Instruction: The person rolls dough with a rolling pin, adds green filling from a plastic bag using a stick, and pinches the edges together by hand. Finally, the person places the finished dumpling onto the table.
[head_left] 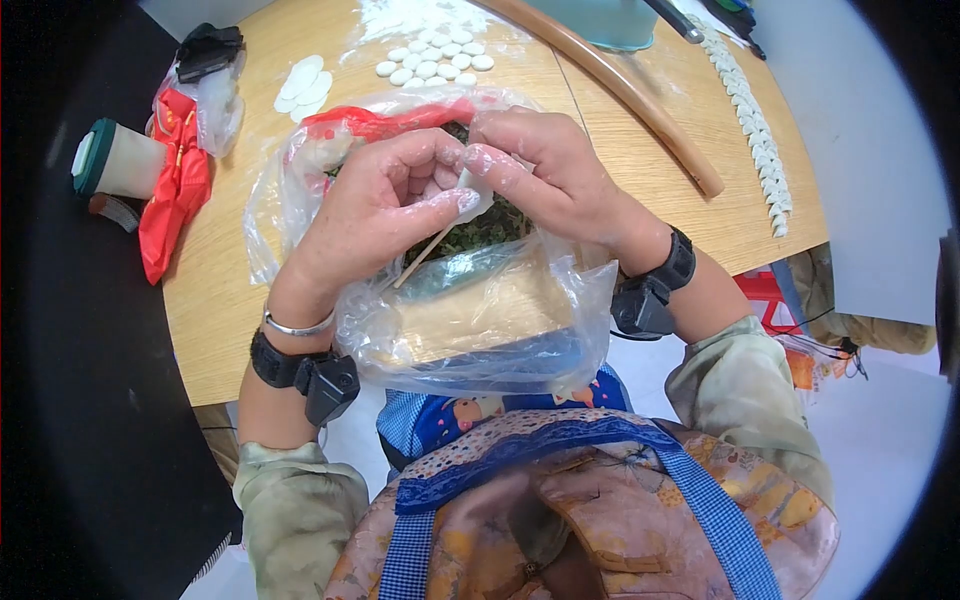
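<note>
Both my hands are raised over a clear plastic bag of chopped green filling. Between them is a pale dumpling wrapper, partly hidden by the fingers. My left hand is closed on its left side, with the thumb against the dough. My right hand pinches the other side with thumb and curled fingers. White flour marks the fingertips. Below the wrapper a thin wooden stick slants out of the filling. Whether the wrapper holds any filling cannot be seen.
Several flattened dough discs and stacked wrappers lie at the back. A wooden rolling pin slants across the right. Beyond it runs a long row of folded dumplings. At left are a red bag and a lidded container.
</note>
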